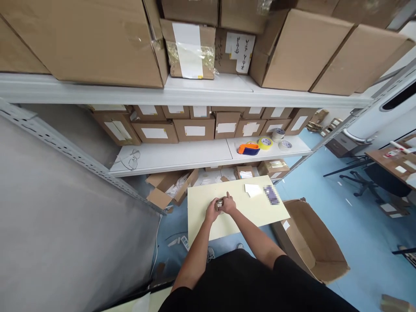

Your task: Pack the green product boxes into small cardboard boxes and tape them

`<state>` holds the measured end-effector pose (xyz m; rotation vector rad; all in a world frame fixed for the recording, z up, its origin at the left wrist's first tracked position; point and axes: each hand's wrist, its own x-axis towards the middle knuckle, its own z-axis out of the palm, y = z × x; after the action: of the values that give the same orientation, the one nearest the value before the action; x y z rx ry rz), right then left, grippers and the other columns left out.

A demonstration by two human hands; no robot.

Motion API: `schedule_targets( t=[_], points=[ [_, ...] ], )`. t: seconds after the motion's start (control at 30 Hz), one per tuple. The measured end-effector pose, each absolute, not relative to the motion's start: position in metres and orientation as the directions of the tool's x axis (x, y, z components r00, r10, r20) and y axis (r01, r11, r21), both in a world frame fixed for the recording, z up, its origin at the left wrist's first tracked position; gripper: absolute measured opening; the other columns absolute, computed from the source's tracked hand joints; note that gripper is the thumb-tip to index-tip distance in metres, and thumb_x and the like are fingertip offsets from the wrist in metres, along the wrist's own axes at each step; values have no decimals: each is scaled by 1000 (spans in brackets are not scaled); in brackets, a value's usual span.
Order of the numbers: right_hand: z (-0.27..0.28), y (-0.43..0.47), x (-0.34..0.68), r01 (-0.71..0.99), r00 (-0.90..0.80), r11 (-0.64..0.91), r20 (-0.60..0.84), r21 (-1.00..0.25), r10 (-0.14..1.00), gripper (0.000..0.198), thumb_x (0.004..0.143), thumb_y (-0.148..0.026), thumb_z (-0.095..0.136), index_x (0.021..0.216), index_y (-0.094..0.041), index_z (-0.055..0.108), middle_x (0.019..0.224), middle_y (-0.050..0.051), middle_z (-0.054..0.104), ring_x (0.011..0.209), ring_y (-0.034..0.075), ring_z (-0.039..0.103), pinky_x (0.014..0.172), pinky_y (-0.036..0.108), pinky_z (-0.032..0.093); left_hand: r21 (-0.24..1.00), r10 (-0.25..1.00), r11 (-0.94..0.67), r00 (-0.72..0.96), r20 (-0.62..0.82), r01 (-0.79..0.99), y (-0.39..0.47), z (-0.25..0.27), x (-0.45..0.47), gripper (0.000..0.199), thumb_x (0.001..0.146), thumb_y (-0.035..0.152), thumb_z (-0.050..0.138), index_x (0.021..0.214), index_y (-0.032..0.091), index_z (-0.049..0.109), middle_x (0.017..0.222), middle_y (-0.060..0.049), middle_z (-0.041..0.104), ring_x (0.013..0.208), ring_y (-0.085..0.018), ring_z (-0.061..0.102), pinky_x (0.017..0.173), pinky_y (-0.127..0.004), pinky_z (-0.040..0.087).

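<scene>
My left hand point(212, 211) and my right hand point(229, 205) meet over the pale yellow board point(201, 197). Between them is a small brown box-like object point(219, 203) with a light, shiny part on top; its exact kind is too small to make out. My left fingers wrap round its left side. On the other side my right hand grips it, with one finger sticking up and away. Further right on the board lie a white sheet of paper point(252, 190) and a blurred purple item point(271, 195).
Behind the board stands a white shelf point(182, 152) with many cardboard boxes. An orange and blue tape dispenser point(248, 149) and a yellow tape roll point(265, 143) sit there. A large open carton point(312, 238) is on the floor at right, another open box point(172, 188) at left.
</scene>
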<state>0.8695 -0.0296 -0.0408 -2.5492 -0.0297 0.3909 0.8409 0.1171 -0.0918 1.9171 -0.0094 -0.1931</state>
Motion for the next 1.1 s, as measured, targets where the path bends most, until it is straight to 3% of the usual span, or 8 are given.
schedule_targets(
  t=[0.2,0.3,0.4,0.53,0.7,0.9,1.0,1.1],
  points=[
    [11,-31,862,-87,987,-801,-160,-593,11,44,57,-31,84,94,-18,64,161,21,39,135,37,49,93,41,49,916,-98,-393,986,-134,86,123,-97,844,83,62,10,80,140,28,56,145,-8,62,134,-30,58,112,-42,47],
    [59,-42,862,-94,995,-659,-90,-746,-39,49,58,-34,80,99,-23,56,126,11,68,100,26,67,81,34,50,909,-81,-407,988,-132,88,123,-97,844,85,63,15,82,141,30,55,144,-6,63,135,-33,57,112,-46,47],
    [111,-52,864,16,1000,-519,23,-854,-6,44,62,-35,75,98,-25,52,90,-2,70,77,20,64,70,30,47,903,-67,-414,986,-155,114,121,-91,842,85,63,20,83,143,26,54,145,-9,62,135,-37,56,112,-49,46],
    [160,-60,865,76,992,-411,111,-909,-61,40,63,-37,74,95,-24,52,85,-2,68,77,20,63,72,30,46,866,-108,-491,979,-170,96,119,-69,841,90,63,22,82,147,21,50,151,-14,57,139,-39,51,116,-50,41],
    [169,-69,863,72,987,-353,117,-933,-108,44,64,-41,76,98,-23,54,86,-1,68,79,21,63,72,31,47,733,-189,-677,947,-260,66,132,-14,847,129,44,23,92,159,18,33,167,-20,31,153,-45,26,121,-54,30],
    [165,-67,861,88,979,-352,146,-932,-142,45,65,-46,77,98,-23,56,87,0,68,82,22,64,76,34,49,945,-202,-288,975,95,-152,135,82,843,90,80,37,76,159,28,35,156,-13,50,146,-30,45,115,-48,39],
    [166,-53,860,62,977,-343,128,-937,-173,43,66,-48,78,95,-24,57,85,0,68,79,22,64,75,34,49,921,-197,-306,962,187,-242,115,115,842,92,71,38,85,153,29,44,149,-13,55,134,-30,56,108,-45,46],
    [161,-47,861,46,979,-250,93,-967,-180,45,67,-50,81,98,-23,60,88,2,70,84,23,65,79,36,51,893,-51,-401,978,200,-204,101,127,844,87,63,34,90,142,26,56,139,-14,61,123,-32,63,102,-45,51]
  ],
)
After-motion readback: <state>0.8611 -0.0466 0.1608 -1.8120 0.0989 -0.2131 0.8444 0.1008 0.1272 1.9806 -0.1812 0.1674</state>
